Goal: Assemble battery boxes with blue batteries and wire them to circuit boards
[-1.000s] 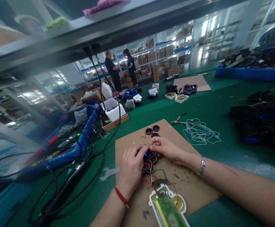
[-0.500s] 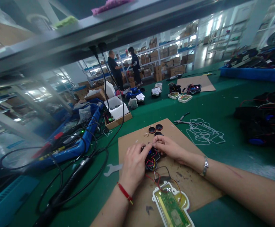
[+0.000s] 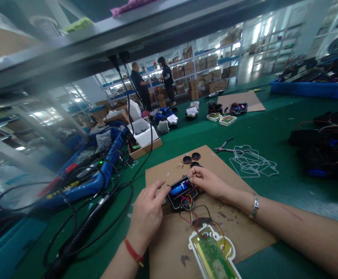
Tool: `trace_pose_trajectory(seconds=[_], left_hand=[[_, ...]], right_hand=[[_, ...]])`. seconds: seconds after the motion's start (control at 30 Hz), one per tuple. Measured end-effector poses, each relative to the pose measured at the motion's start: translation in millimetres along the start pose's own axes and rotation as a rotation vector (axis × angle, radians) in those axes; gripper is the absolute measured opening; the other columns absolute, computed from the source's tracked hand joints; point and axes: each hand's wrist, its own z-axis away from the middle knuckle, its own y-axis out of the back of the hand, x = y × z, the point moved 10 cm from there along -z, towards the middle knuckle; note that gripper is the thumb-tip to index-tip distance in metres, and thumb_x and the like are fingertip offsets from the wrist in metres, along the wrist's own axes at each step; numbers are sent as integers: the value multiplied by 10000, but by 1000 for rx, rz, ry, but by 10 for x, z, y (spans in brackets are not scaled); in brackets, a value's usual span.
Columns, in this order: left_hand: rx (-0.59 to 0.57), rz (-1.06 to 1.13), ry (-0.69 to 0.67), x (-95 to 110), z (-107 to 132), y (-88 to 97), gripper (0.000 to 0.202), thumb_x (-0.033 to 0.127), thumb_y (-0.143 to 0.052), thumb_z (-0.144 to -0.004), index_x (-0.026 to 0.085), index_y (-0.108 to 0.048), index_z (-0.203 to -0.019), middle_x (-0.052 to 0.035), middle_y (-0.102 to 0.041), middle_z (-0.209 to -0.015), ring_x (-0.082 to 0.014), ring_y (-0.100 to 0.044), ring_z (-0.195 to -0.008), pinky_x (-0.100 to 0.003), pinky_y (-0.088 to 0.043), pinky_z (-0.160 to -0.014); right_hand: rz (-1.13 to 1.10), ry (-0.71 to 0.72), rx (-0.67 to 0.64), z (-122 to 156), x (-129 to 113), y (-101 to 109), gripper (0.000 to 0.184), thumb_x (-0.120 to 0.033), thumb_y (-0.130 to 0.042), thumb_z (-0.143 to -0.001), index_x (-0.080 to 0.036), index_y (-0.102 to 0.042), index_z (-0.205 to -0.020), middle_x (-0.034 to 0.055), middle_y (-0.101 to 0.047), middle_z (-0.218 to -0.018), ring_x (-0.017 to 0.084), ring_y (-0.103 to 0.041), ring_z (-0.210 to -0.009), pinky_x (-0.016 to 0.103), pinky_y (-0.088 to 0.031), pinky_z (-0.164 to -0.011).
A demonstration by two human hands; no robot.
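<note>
**Head view.**

Item 1: left hand (image 3: 147, 219), red cord on wrist (image 3: 133, 252). The hand was held loosely open, with the fingers apart and the index fingertip (image 3: 168, 187) at the left edge of the housing; whether it made contact could not be told.

Item 2: right hand (image 3: 208, 183), metal bangle on wrist (image 3: 254, 206). It was narrowly closed, with the fingertips bunched against the housing's upper edge.

Item 3: black plastic housing (image 3: 182, 192), with a blue component inside, lying on the cardboard sheet between both hands. Red, yellow and black wires (image 3: 190, 207) ran from it toward item 4.

Item 4: green circuit board (image 3: 211, 252) in a white-edged shaped casing, near the sheet's lower edge. Its printing was too small to read.

Item 5: cardboard sheet (image 3: 169, 244) on a green work mat (image 3: 273, 135).

Item 6: three round black parts (image 3: 187, 159) above the housing, on the sheet.

Item 7: pliers (image 3: 222, 149) beside the sheet, next to white wire-like outlines (image 3: 253, 164).

Item 8: black soldering iron (image 3: 81, 236) at left, with a black cable.

Item 9: blue tray of wired parts (image 3: 311, 90) at upper right.

Item 10: two co-workers (image 3: 139, 83) by cartons on white shelving (image 3: 212, 66). No legible labels were seen.
</note>
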Motion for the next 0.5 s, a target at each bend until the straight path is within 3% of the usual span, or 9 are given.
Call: trace_pose_trajectory(seconds=[0.13,0.3,0.5], left_hand=[[-3,-19,-27,-50,179,14,448,-13,-342,-828,185,-576,-1155,-116,-589,-1154,-232,-585,-1001,-392,-545,-795],[-80,-7,-43,-31,392,-94,594,-22,-322,-820,219,-426,-1352,-126,-510,-1283,-230,-537,-1112,-406,-533,-862],[-85,47,22,-79,398,-119,600,1,-343,-822,235,-399,-1372,-130,-478,-1294,-231,-521,-1131,-411,-533,-870]], right_hand=[[-1,-18,-2,2,18,-6,98,-177,-533,-732,-190,-441,-763,-55,-427,-570,79,-387,-475,209,-268,-446],[-13,-9,-20,10,15,-22,116,-215,-550,-736,-195,-442,-773,-44,-427,-597,79,-375,-499,224,-244,-453],[-20,-24,-33,9,20,-35,156,-263,-571,-731,-193,-436,-768,-35,-421,-640,75,-356,-507,231,-247,-463]])
